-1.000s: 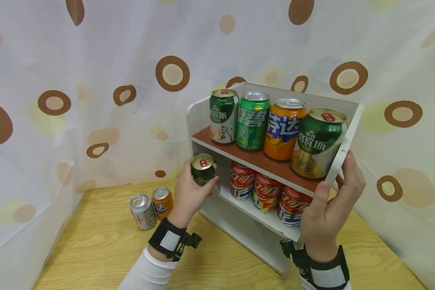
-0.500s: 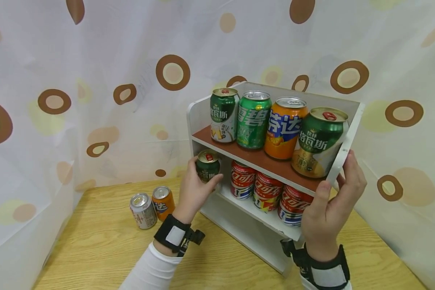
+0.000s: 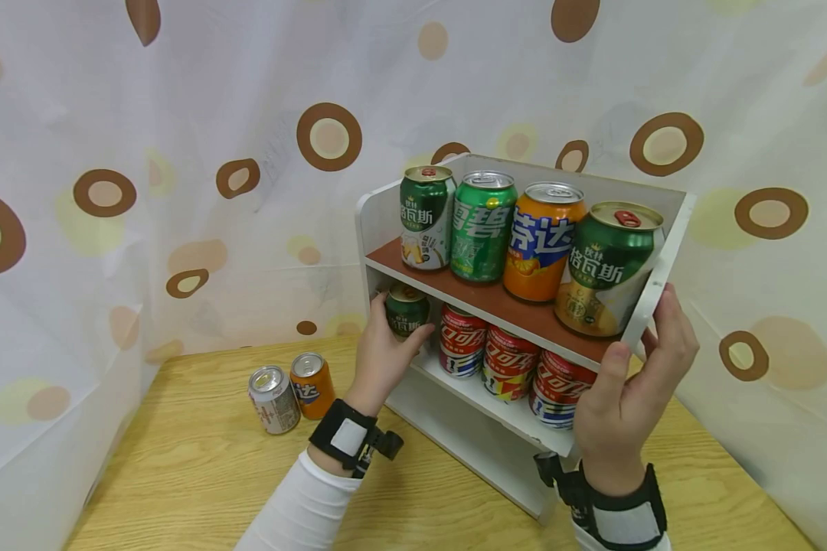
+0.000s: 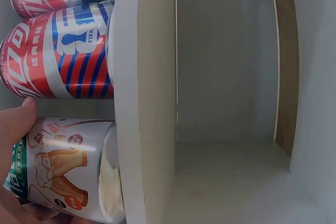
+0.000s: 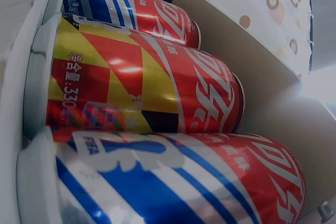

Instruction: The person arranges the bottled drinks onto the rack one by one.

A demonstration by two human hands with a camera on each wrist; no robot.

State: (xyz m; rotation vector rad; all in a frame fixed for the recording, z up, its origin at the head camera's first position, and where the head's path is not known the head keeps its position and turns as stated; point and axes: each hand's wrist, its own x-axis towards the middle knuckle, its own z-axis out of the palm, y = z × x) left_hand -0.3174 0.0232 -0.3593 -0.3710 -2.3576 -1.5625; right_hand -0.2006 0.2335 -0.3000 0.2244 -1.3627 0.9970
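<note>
My left hand [image 3: 379,356] grips a green and white drink can [image 3: 408,315] at the left end of the rack's middle shelf. In the left wrist view this can [image 4: 65,166] stands at the shelf's front edge, beside a red cola can [image 4: 58,51]. The thumb lies across its near side; part of the can is hidden by the hand. My right hand [image 3: 627,402] holds the right side panel of the white rack [image 3: 651,310], thumb in front and fingers behind. Three red cola cans [image 3: 510,366] line the middle shelf.
On the top shelf stand two green and white cans, one of them [image 3: 598,275] at the right, a green can [image 3: 482,229] and an orange can [image 3: 543,245]. A silver can [image 3: 274,402] and a smaller orange can [image 3: 312,386] stand on the wooden table [image 3: 179,459].
My left hand has moved right and inward with the green and white can, from the rack's left opening to a place under the top shelf. The right hand keeps its hold.
</note>
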